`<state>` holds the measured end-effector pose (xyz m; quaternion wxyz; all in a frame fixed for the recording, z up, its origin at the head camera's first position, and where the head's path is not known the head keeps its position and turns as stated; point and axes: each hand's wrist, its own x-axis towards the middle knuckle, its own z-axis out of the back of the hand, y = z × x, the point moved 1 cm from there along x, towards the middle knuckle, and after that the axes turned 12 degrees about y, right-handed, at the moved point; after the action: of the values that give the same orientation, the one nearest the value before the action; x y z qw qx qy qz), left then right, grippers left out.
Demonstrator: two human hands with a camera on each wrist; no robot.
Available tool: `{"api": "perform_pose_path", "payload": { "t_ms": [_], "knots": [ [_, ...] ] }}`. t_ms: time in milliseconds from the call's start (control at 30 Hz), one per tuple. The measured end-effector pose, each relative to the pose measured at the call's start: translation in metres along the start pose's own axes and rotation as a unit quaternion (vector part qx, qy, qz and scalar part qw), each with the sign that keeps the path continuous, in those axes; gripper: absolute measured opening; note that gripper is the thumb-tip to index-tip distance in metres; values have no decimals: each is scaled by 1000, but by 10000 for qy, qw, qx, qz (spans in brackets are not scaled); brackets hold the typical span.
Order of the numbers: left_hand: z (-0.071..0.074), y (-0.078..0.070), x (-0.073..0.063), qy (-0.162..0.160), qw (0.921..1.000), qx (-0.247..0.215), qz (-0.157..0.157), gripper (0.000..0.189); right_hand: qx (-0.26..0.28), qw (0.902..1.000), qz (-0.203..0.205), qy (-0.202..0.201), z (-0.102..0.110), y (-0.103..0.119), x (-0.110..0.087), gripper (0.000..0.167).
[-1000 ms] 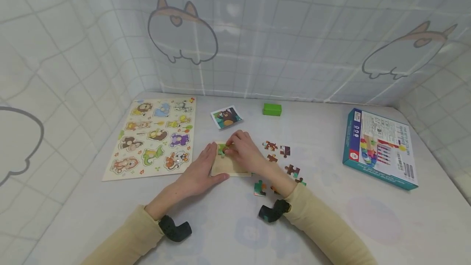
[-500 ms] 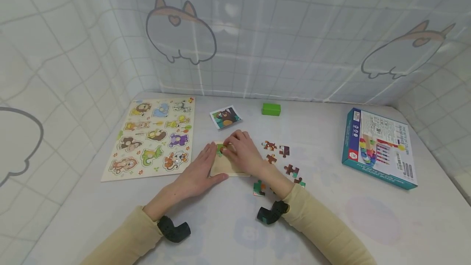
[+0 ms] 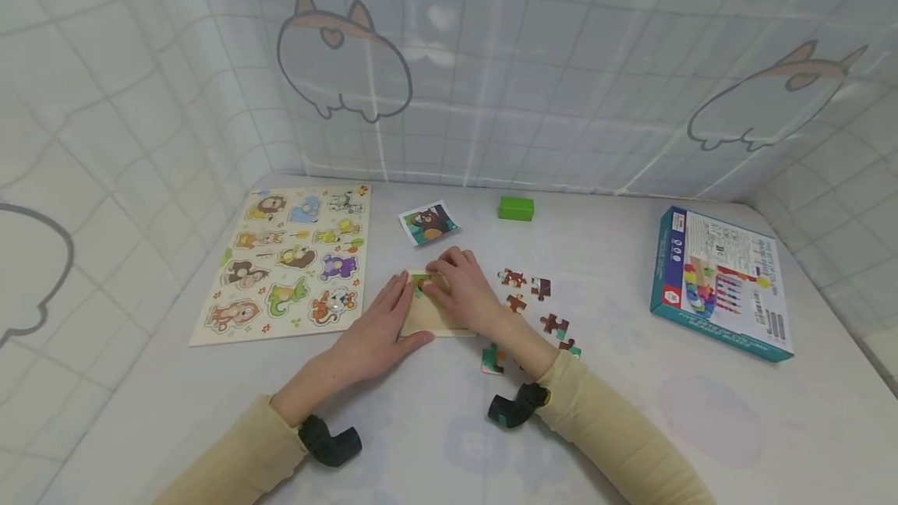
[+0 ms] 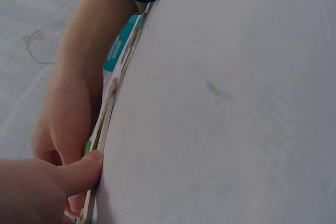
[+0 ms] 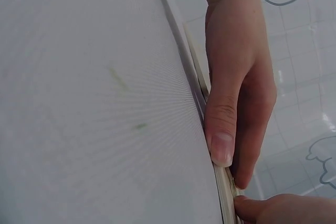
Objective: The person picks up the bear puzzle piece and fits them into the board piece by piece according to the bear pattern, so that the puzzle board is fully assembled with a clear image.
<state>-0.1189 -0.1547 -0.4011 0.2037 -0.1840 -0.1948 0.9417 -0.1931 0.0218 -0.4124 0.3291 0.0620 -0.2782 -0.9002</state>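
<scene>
In the head view a small wooden puzzle tray [image 3: 442, 322] lies on the table between both hands. My left hand [image 3: 375, 333] lies along its left side, fingers straight, with the thumb at the front edge; the left thumb [image 5: 222, 148] shows at the tray's edge in the right wrist view. A green and brown jigsaw piece [image 3: 418, 284] sits at the tray's back left corner, partly covered by fingers. My right hand [image 3: 463, 291] reaches over the tray with bent fingers, its fingertips pinching that piece. The right hand and forearm hide the tray's right part.
Several loose jigsaw pieces [image 3: 554, 324] lie right of the tray. A bear picture card [image 3: 429, 223] and a green block [image 3: 516, 209] are behind it. An animal puzzle board [image 3: 309, 256] lies left, a teal-edged box [image 3: 722, 287] right. A tiled wall covering [image 3: 505, 100] rises behind.
The right fingers have shifted slightly toward the back left corner with the jigsaw piece, which is now more covered. The left hand stays at the tray's side.
</scene>
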Motion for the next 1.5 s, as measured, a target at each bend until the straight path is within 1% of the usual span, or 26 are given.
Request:
{"api": "perform_pose_path", "payload": {
  "t_ms": [167,267,533,833,1000,1067,1133,1267,1400,1500],
  "knots": [
    [1,-2,-2,-148,9994,257,-173,80,-34,10000,25,-6,-1,0,0,31],
    [2,-4,-3,-180,9989,392,-199,77,-96,9999,29,-17,-1,1,0,30],
    [4,-6,-3,-168,9988,438,-140,76,-97,9999,-16,31,-1,-1,0,32],
    [5,-5,-3,-220,9985,459,-193,75,-113,9999,-31,11,-2,-1,1,32],
    [3,-3,-3,-237,9984,459,-212,75,-106,9998,-171,76,-1,0,-1,37],
    [3,-3,-2,-231,9985,447,-225,76,-89,9996,-255,94,3,1,-4,42],
    [2,-3,-2,-231,9985,431,-241,76,47,9995,-282,121,9,3,-11,45],
    [2,-3,-1,-258,9987,370,-249,76,316,9991,-196,182,25,3,-27,44],
    [3,-2,0,-257,9990,283,-226,76,438,9986,-169,243,36,-6,-43,42],
    [3,-1,-1,-260,9992,228,-215,77,542,9982,-205,152,43,-15,-55,41]
  ]
}}
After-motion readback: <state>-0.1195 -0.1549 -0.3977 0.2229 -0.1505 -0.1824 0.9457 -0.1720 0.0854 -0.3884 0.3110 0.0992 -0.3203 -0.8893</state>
